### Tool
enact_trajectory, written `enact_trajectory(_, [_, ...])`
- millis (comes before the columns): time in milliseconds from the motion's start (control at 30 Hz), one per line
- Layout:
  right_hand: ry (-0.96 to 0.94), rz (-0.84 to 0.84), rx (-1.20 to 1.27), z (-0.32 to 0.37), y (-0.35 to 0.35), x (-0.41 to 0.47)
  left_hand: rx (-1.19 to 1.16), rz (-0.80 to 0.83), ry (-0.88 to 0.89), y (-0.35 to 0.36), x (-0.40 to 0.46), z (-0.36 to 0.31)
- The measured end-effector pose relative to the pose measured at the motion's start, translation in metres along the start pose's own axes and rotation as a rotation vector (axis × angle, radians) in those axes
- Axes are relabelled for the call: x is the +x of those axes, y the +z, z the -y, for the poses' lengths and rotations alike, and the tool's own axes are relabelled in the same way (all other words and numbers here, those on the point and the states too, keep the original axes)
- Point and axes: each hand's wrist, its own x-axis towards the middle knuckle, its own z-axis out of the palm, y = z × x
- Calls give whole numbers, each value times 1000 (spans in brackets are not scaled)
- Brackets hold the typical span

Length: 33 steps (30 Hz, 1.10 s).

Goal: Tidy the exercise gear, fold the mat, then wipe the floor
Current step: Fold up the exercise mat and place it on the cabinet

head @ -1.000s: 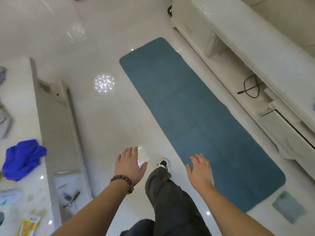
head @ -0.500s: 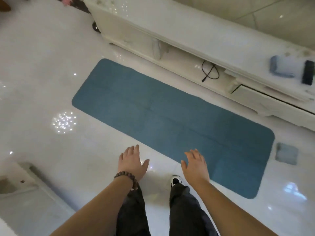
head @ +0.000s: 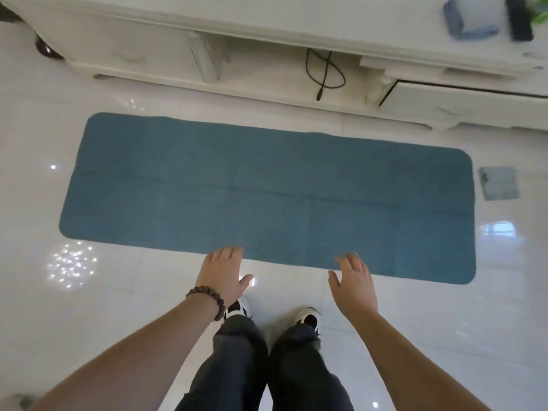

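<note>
Head view, the only one: a person stands on the glossy white tiled floor (head: 89, 321) facing the long teal rectangular exercise mat (head: 267, 200), which lies flat and fully unfolded before a low white cabinet (head: 267, 22). Left hand (head: 221, 275), beaded bracelet at the wrist, and right hand (head: 354, 284) reach toward the mat's near edge, fingers straight and loosely together, holding nothing. Folding looks about to begin; next they would need to bend down and pinch that edge.
</note>
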Motion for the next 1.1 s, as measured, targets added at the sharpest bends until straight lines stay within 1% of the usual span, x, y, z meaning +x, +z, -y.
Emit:
enact_trajectory(133, [-43, 28, -67, -38, 80, 68, 43, 28, 58, 78, 84, 16])
enact_trajectory(200, [-72, 46, -119, -60, 123, 104, 66, 9, 89, 122, 129, 27])
enact_trajectory(300, [-144, 78, -216, -88, 183, 153, 104, -7, 146, 187, 188, 49])
enact_trajectory(367, [-212, 100, -299, -101, 221, 182, 145, 16, 174, 229, 222, 65])
enact_trajectory(500, [-291, 137, -408, -122, 286, 230, 171, 59, 198, 304, 276, 88])
enact_trajectory(600, [-331, 141, -477, -138, 320, 252, 228, 51, 270, 345, 299, 93])
enact_trajectory(667, [-357, 141, -525, -148, 334, 263, 278, 31, 305, 365, 308, 94])
enact_trajectory(767, [-386, 123, -573, -166, 350, 273, 295, -8, 307, 385, 317, 97])
enact_trajectory(833, [-418, 87, -589, -174, 355, 277, 295, -53, 318, 388, 322, 101])
enact_trajectory(867, [-414, 98, -599, -175, 355, 278, 314, -61, 324, 386, 325, 102])
enact_trajectory(933, [-433, 84, -612, -176, 352, 280, 384, -35, 327, 379, 325, 102])
enact_trajectory(1000, [-495, 48, -593, -176, 350, 279, 427, 5, 351, 373, 323, 97])
enact_trajectory(1033, [-531, 19, -584, -175, 349, 277, 417, -15, 389, 370, 321, 95])
enact_trajectory(1100, [-604, -58, -569, -175, 349, 272, 356, -156, 470, 369, 323, 95])
